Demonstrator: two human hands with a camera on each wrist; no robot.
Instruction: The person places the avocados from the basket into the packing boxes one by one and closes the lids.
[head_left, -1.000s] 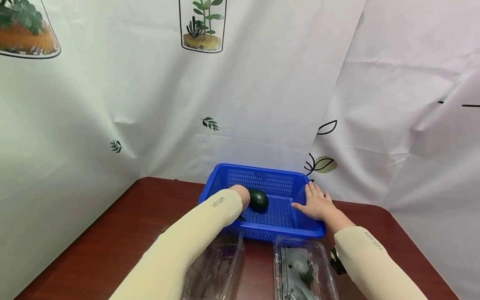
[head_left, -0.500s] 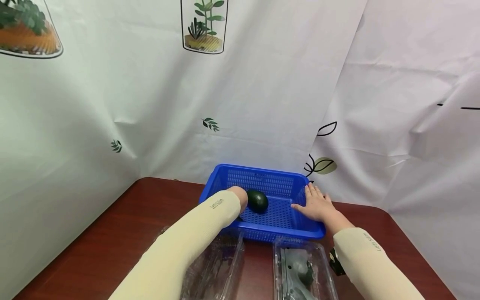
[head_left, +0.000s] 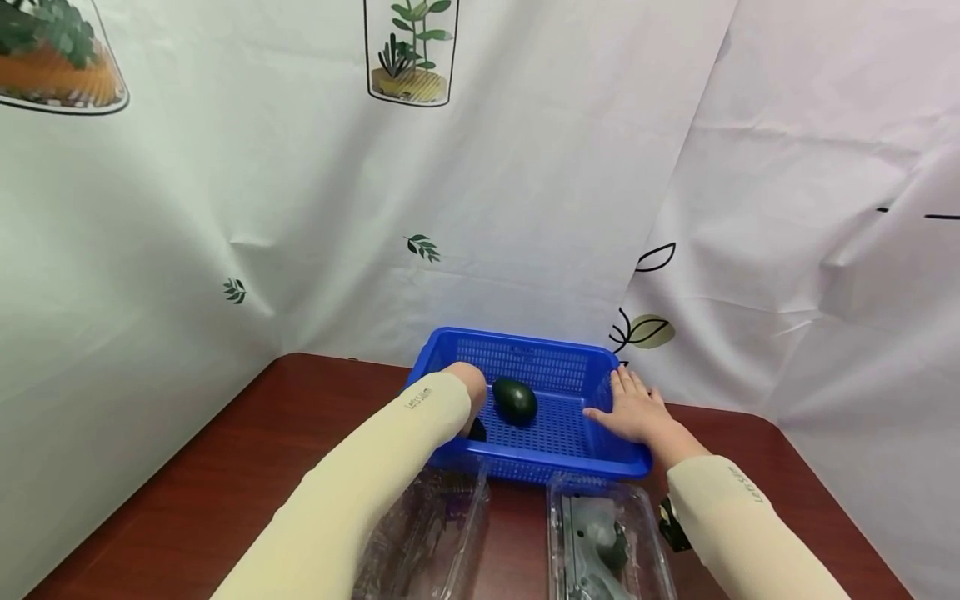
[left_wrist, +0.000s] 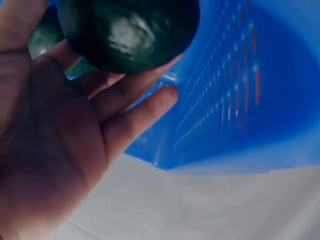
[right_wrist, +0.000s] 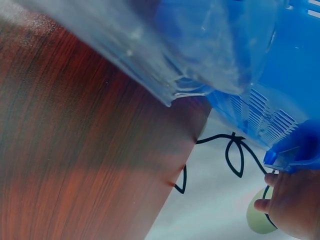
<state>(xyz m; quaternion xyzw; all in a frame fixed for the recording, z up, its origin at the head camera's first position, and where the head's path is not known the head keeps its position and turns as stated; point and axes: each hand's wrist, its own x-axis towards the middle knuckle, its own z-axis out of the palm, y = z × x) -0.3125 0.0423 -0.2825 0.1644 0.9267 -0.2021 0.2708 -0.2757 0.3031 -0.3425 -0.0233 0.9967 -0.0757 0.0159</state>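
My left hand [left_wrist: 55,115] is inside the blue plastic basket [head_left: 517,457], its fingers against a glossy dark green avocado [left_wrist: 132,35]. In the head view the forearm and wrist hide most of that hand, and only a dark bit of the avocado [head_left: 477,429] shows beside it. A second dark avocado [head_left: 515,402] lies on the basket floor, just right of the left hand. My right hand [head_left: 633,407] rests on the basket's right rim with straight fingers, its thumb spread toward the inside.
Two clear plastic containers stand in front of the basket: the left one [head_left: 468,533] partly behind my left sleeve, the right one [head_left: 656,542] with a grey-green rounded thing [head_left: 600,542] inside. The reddish-brown table [head_left: 247,467] meets a white printed cloth [head_left: 525,208] at the back.
My left hand has shifted slightly left in the basket, uncovering more of the second avocado and a dark bit beside the wrist. The right hand has stayed on the rim.
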